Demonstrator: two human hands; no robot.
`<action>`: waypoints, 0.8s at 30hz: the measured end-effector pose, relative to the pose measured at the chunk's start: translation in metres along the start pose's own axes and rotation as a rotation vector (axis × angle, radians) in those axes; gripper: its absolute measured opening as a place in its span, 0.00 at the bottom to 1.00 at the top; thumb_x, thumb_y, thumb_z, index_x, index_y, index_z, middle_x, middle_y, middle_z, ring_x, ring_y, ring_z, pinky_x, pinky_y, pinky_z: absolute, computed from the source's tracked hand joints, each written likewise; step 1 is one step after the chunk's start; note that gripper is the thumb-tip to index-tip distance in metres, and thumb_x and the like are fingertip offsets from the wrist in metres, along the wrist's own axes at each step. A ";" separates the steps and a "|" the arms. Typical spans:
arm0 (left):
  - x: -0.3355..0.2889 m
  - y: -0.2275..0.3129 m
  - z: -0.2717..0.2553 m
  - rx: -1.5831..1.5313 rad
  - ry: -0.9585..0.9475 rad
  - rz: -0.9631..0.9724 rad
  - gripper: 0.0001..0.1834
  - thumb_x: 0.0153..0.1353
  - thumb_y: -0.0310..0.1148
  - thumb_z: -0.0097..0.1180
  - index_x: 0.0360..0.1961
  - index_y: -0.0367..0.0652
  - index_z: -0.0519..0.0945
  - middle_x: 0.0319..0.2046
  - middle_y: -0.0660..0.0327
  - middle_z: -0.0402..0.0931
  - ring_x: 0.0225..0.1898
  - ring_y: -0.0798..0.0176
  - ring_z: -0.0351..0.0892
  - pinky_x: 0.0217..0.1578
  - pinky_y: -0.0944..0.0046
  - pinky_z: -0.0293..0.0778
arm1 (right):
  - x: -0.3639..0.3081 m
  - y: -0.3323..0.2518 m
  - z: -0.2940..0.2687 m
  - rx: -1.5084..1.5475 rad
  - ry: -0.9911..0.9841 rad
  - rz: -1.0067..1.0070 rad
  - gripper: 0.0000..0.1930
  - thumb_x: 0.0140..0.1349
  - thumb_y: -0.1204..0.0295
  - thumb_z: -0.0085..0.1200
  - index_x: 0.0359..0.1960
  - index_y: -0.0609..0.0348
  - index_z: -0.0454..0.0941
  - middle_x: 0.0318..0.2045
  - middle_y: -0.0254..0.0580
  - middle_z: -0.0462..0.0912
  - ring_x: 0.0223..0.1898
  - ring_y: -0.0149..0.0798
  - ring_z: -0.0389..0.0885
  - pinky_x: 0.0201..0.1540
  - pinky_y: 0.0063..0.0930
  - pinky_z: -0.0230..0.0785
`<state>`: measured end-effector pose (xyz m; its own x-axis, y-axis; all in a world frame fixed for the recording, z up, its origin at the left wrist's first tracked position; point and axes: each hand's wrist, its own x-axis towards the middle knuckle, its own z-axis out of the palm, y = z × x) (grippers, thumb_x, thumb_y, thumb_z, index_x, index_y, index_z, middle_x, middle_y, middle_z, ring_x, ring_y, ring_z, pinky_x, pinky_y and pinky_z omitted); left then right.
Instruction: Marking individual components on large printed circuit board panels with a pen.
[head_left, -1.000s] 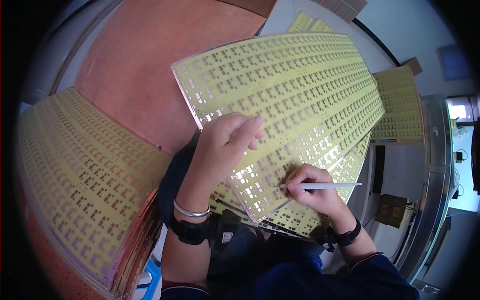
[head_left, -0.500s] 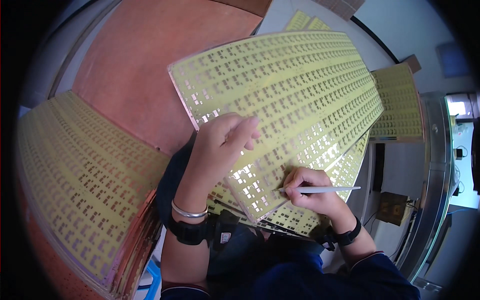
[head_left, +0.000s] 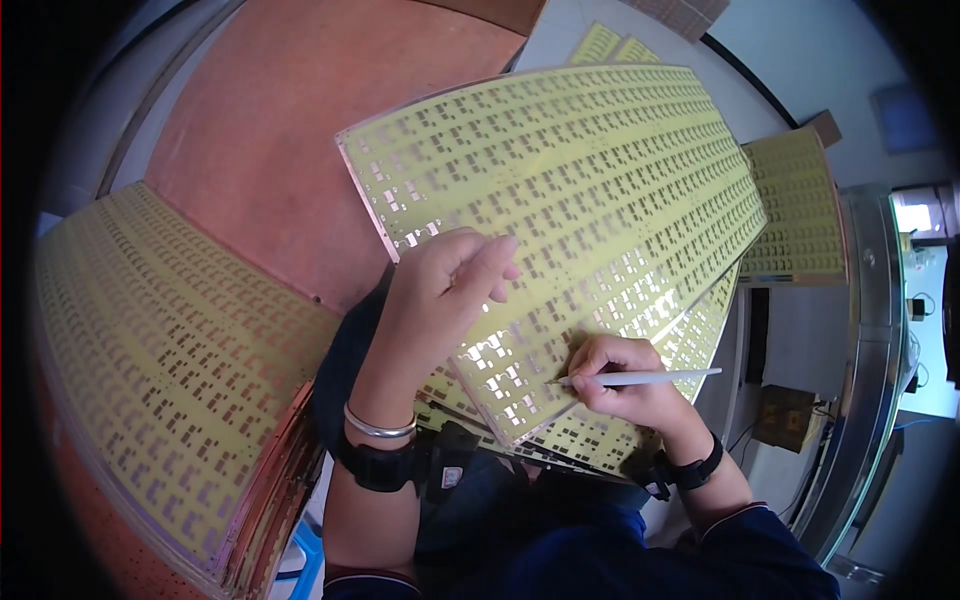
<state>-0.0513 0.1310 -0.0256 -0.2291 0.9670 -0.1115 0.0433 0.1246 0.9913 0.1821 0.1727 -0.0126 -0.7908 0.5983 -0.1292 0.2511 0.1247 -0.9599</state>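
A large yellow-green circuit board panel [head_left: 590, 180] with rows of shiny copper-coloured pads lies tilted before me. My left hand [head_left: 450, 285] rests over its near left part, fingers curled into a loose fist with nothing visible in them. Near the panel's lower corner, my right hand [head_left: 625, 385] pinches a slim white pen-like tool [head_left: 660, 377]. The tool's thin tip is at the panel's surface among the pads, and its handle points right. Whether the tip touches cannot be made out. Under this panel lie more panels [head_left: 590, 440], partly covered.
To the left stands a stack of similar panels [head_left: 190, 370] with copper-coloured edges. A large reddish-brown board [head_left: 320, 130] stretches behind it. Another patterned panel [head_left: 795, 205] lies at the right, beside a metal-framed bench [head_left: 868, 330]. A brown box [head_left: 783, 415] sits lower right, near cables.
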 end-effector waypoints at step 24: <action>-0.001 0.000 0.000 -0.008 -0.001 0.009 0.16 0.67 0.36 0.48 0.28 0.34 0.79 0.23 0.65 0.75 0.25 0.75 0.71 0.30 0.74 0.68 | -0.002 -0.001 0.001 0.008 0.016 0.065 0.05 0.54 0.79 0.58 0.24 0.61 0.73 0.24 0.34 0.77 0.26 0.24 0.75 0.28 0.17 0.66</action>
<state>-0.0511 0.1299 -0.0252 -0.2277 0.9683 -0.1024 0.0376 0.1138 0.9928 0.1829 0.1704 -0.0118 -0.7636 0.6179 -0.1875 0.2973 0.0786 -0.9516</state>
